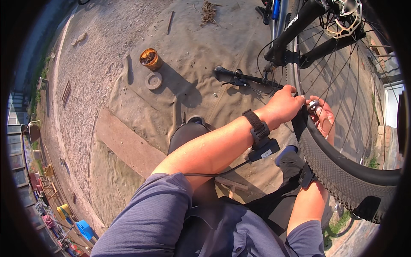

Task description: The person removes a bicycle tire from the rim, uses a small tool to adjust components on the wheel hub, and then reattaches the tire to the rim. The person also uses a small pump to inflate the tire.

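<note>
In front of me on the right stands a bicycle wheel with a knobby black tyre [329,171] and thin spokes. My left hand [284,105] reaches across from the left, its fingers curled onto the edge of the tyre and rim. On the spoke side, my right hand [324,118] comes up from behind the tyre. Its fingers are closed around a small, round silver metal piece [314,105], whose exact kind I cannot make out. Both hands are close together at the rim. A dark strap with a small black box [262,150] is on my left wrist.
Above the hands are the black fork [295,36] and a brake disc [343,19]. A handlebar [244,79] lies low, near the ground sheet. Farther left are an orange tub [150,59], a round lid [153,80] and a long board [126,139].
</note>
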Demonstrator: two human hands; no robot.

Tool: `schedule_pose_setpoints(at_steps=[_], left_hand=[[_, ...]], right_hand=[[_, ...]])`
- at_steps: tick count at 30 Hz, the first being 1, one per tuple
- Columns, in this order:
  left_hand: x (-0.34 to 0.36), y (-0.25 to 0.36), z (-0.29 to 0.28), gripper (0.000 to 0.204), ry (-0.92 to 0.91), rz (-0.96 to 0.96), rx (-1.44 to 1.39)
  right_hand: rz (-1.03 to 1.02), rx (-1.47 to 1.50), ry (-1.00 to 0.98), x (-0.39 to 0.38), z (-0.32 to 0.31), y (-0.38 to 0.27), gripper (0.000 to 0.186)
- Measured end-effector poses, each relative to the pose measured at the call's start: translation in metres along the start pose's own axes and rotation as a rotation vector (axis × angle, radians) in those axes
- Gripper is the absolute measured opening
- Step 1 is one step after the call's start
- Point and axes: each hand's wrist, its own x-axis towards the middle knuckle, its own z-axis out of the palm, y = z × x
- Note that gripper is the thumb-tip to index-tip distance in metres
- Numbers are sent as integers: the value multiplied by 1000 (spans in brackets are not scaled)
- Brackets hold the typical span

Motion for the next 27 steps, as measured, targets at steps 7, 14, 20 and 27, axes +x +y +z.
schedule_pose_setpoints(at_steps=[7, 14, 20, 27], left_hand=[[3, -3, 3, 62, 9, 19, 16], [4, -4, 3, 63, 10, 27, -5], [-1, -1, 0, 62, 14, 17, 10], [1, -3, 1, 61, 1, 26, -21]], right_hand=[[-42, -150, 21, 3, -17, 5, 22], [-50, -115, 54, 0, -8, 4, 21], [-66, 23, 24, 1, -7, 6, 23], [-77, 55, 6, 1, -14, 8, 26]])
